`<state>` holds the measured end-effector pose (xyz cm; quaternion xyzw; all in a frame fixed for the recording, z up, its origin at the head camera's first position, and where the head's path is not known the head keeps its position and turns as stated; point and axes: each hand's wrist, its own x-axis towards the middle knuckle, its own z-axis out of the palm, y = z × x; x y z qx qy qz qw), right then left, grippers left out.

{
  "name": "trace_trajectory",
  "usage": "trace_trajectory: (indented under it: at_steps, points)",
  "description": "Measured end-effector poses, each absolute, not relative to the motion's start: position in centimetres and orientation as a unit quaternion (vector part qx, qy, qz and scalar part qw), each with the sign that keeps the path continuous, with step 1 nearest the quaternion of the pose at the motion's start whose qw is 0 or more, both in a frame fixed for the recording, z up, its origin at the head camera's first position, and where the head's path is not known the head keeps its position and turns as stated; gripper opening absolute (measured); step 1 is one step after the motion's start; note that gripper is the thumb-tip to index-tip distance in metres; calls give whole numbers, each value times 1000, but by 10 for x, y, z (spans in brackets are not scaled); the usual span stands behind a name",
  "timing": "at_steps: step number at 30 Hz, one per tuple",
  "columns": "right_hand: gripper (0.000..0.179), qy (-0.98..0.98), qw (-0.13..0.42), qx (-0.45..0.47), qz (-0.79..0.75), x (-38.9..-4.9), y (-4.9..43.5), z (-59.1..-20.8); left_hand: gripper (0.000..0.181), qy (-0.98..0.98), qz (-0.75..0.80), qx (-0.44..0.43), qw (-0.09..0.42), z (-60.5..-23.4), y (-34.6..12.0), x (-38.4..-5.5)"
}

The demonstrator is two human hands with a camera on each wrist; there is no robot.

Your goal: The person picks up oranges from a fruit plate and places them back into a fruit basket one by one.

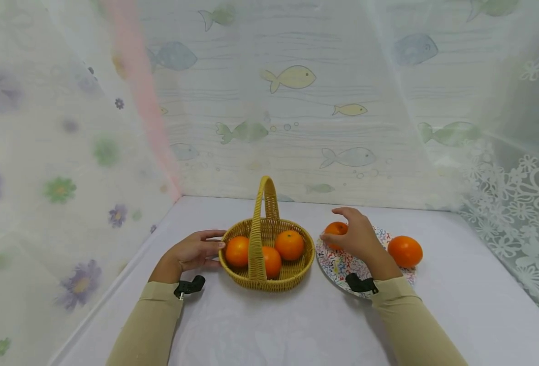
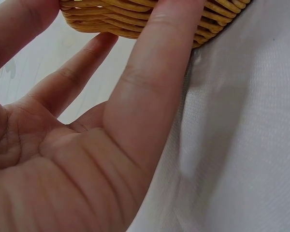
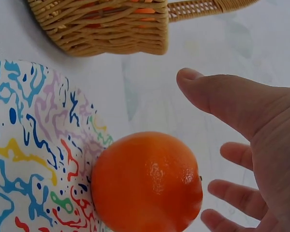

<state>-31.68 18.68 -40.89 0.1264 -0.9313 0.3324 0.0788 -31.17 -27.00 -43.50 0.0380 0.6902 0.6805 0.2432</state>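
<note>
A yellow wicker basket with a tall arched handle holds several oranges, among them one orange on its right side. My left hand touches the basket's left side with extended fingertips; in the left wrist view the fingers reach the woven wall. Over the far left part of a patterned plate, my right hand hovers with thumb and fingers spread. Close by its fingers is an orange, with a gap between them in the right wrist view.
Another orange sits at the plate's right side. A white cloth covers the table. Behind it hangs a curtain printed with fish, and a flowered curtain stands along the left edge.
</note>
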Motion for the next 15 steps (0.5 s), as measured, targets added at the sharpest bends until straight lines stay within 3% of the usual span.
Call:
trace_trajectory:
  at_steps: [15]
  points:
    - [88,-935,33,98,339,-321,191,-419,69,691,678,43,246,-434,-269,-310]
